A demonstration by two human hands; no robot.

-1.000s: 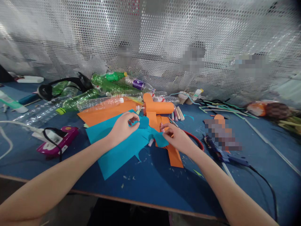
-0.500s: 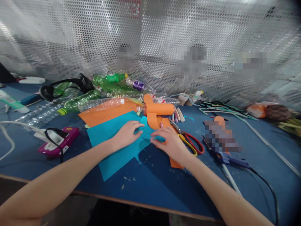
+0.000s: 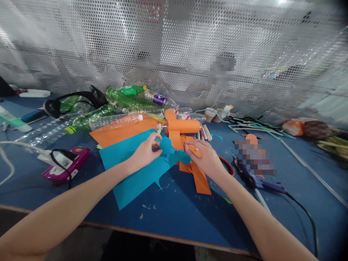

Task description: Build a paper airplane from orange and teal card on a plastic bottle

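A blue paper cut-out (image 3: 166,148) with rounded ends stretches between my two hands, above a larger blue paper sheet (image 3: 130,181). My left hand (image 3: 145,154) has its fingers curled at the cut-out's left rounded edge. At the other rounded end, my right hand (image 3: 206,156) bends its thumb and fingers in a pinch; exactly where they grip is partly hidden. Just beyond the hands lies a bottle wrapped in orange paper (image 3: 185,127), with orange bands sticking out from it. Orange paper strips (image 3: 201,181) lie under and beside my right hand. The red-handled scissors (image 3: 227,165) are mostly covered by that hand.
Several plastic bottles (image 3: 116,121) and a black headband-like item (image 3: 53,107) lie at the back left. A magenta power strip (image 3: 65,170) with cables sits left. On the right are a blue glue gun (image 3: 272,185) and thin sticks (image 3: 255,127). A perforated metal screen (image 3: 185,43) stands behind.
My right hand has moved right and slightly up, over the scissors. The blue cut-out between my hands shows more fully. My left fingers have curled more.
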